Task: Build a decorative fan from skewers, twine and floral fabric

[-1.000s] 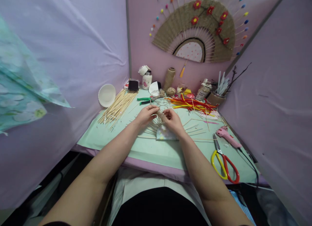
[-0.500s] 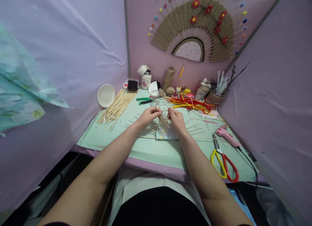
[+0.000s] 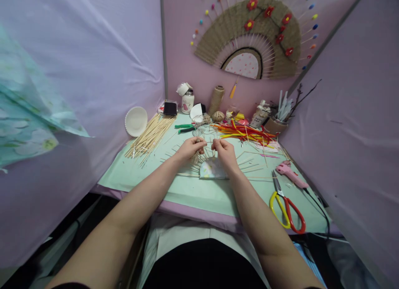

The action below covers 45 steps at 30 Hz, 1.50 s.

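Above the half-round floral fabric piece (image 3: 209, 169) with thin sticks fanning out from it, both hands work close together. My left hand (image 3: 190, 149) is closed, thumb against the fingers, with a loose bundle of tan twine (image 3: 195, 158) hanging below it. A short gap away, my right hand (image 3: 225, 153) pinches at thumb and fingertips, a thin strand of twine by them. Exactly how the strand runs between the hands and the sticks is too small to tell.
Bamboo sticks (image 3: 149, 135) lie at the left beside a white dish (image 3: 136, 121). Pliers (image 3: 186, 130) and red and yellow pipe cleaners (image 3: 246, 131) lie beyond the hands. Scissors (image 3: 280, 195) and a pink glue gun (image 3: 292, 175) are at the right. A large decorated fan (image 3: 215, 35) hangs behind.
The twine bundle, earlier hanging between the hands over the fabric piece, now hangs under my left hand. More of the fabric piece shows. My right fingertips have shifted slightly.
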Motion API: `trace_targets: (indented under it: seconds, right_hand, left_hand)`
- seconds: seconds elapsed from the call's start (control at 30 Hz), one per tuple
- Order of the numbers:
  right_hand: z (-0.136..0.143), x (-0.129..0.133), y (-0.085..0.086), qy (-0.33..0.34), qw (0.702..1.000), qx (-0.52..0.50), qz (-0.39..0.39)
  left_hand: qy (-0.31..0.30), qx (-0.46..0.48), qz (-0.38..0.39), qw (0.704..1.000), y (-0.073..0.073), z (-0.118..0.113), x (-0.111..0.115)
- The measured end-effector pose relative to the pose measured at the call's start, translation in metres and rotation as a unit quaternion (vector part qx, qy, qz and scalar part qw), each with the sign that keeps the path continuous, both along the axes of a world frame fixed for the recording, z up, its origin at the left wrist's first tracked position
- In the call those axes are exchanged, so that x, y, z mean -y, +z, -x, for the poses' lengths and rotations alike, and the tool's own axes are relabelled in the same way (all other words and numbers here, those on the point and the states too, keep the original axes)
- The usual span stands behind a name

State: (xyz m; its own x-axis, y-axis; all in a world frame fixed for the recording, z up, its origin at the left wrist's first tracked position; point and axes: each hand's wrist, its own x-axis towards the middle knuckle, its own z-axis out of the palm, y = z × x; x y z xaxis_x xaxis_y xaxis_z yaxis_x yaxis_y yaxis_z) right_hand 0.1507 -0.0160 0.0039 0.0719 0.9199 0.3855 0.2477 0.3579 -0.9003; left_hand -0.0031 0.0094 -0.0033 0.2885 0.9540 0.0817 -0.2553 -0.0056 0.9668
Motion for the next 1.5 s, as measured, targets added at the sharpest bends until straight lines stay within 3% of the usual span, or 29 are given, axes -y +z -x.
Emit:
trace_targets:
  seconds: [0.6,0.73,1.07,1.37,1.5]
  right_hand:
    - [0.0,-0.004,-0.007,-0.012,0.999,-0.034,-0.008]
    - [0.0,-0.005,-0.008,0.0,0.999,-0.043,-0.005]
    - [0.001,-0.004,-0.007,0.037,0.99,-0.124,0.052]
    - [0.004,-0.005,-0.011,0.094,0.972,-0.153,0.154]
    - [0.006,-0.005,-0.014,0.121,0.962,-0.167,0.18]
  left_hand:
    - [0.081,-0.018,-0.02,0.996,0.002,0.001,0.002]
    - [0.072,-0.004,-0.003,0.997,0.002,0.001,0.002]
    - [0.046,-0.009,-0.013,0.999,0.0,0.001,0.0]
    - [0.093,-0.113,-0.106,0.984,0.001,0.001,0.003]
    - [0.101,-0.083,-0.082,0.988,0.001,-0.001,0.003]
